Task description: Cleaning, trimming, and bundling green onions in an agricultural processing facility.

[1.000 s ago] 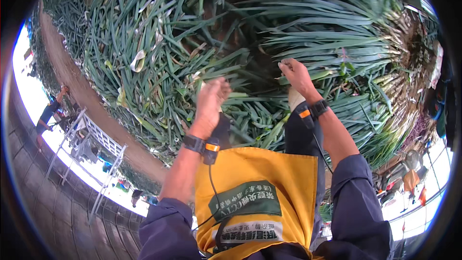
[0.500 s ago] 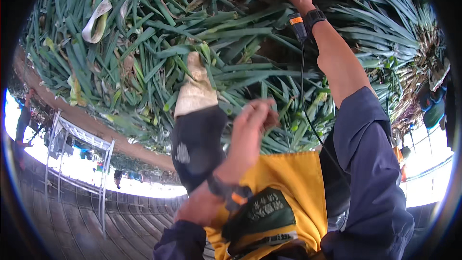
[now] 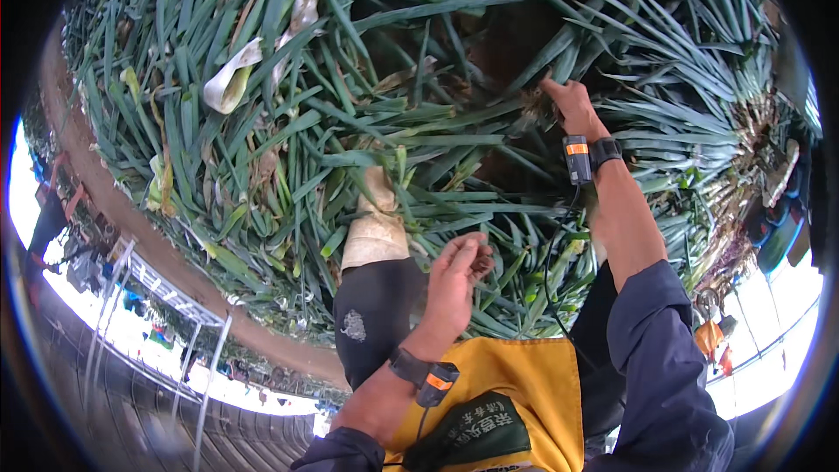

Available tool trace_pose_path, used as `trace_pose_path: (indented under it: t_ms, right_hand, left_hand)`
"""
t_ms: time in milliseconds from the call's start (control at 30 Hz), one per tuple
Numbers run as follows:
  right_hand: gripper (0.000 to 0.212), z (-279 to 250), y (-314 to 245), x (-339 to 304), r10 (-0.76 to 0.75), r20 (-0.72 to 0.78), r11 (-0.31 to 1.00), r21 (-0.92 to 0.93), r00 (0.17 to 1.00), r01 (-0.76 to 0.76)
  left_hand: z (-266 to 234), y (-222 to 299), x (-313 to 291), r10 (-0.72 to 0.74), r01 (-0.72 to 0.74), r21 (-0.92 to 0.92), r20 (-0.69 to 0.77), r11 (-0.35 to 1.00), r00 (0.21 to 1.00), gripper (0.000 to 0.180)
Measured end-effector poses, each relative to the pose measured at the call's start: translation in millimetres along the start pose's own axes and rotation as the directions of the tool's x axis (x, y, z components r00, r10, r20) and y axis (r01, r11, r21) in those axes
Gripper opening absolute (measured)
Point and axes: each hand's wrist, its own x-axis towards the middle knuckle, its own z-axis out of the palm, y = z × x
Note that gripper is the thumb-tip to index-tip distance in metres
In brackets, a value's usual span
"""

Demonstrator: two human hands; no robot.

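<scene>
Long green onions lie in a thick heap (image 3: 288,114) across the ground in front of me. My right hand (image 3: 574,107) reaches into a dark gap in the heap, its fingers closed around green onions (image 3: 537,107) at their pale, rooty end. Part of that grip is hidden by the hand itself. Closer to my body, my left hand (image 3: 456,278) hovers over the leaves with its fingers curled in; whatever they may hold is hidden. Each wrist wears a black strap with a small orange-marked device.
At the right, green onions (image 3: 682,87) lie in a sheaf with roots outward. My dirty pale boot (image 3: 376,240) stands among the leaves, beside a yellow apron (image 3: 524,367). A metal rack (image 3: 166,288) stands at the lower left, near a brown soil strip (image 3: 131,210).
My right hand has come back toward me and now grips the rooty end of green onions. My left hand has dropped lower in view. The whole view has shifted with my head.
</scene>
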Motion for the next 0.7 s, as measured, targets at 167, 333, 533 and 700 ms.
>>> trace_pose_path:
  t_ms: [167, 333, 533, 700]
  right_hand:
    - [0.036, -39.3, -52.5, -67.1, 0.115, 0.148, 0.961, 0.233, 0.982, -0.148]
    - [0.035, -54.6, -71.9, -141.9, 0.344, 0.429, 0.9, 0.103, 0.835, -0.424]
    - [0.034, -14.7, -106.1, -258.5, 0.371, 0.681, 0.888, -0.06, 0.631, -0.457]
    - [0.036, -0.4, -99.9, -302.1, 0.089, 0.693, 0.977, -0.199, 0.715, 0.072]
  left_hand:
    - [10.8, 21.1, 18.5, 0.218, -0.217, 0.11, 0.0, 0.97, 0.976, 0.022]
    - [72.7, 53.9, 83.0, 0.169, -0.253, 0.394, 0.236, 0.884, 0.957, 0.033]
    - [94.0, 13.4, 100.9, -0.053, -0.214, 0.709, 0.334, 0.672, 0.941, 0.054]
    - [46.2, 15.2, 65.8, -0.135, -0.004, 0.521, 0.23, 0.854, 0.964, 0.041]
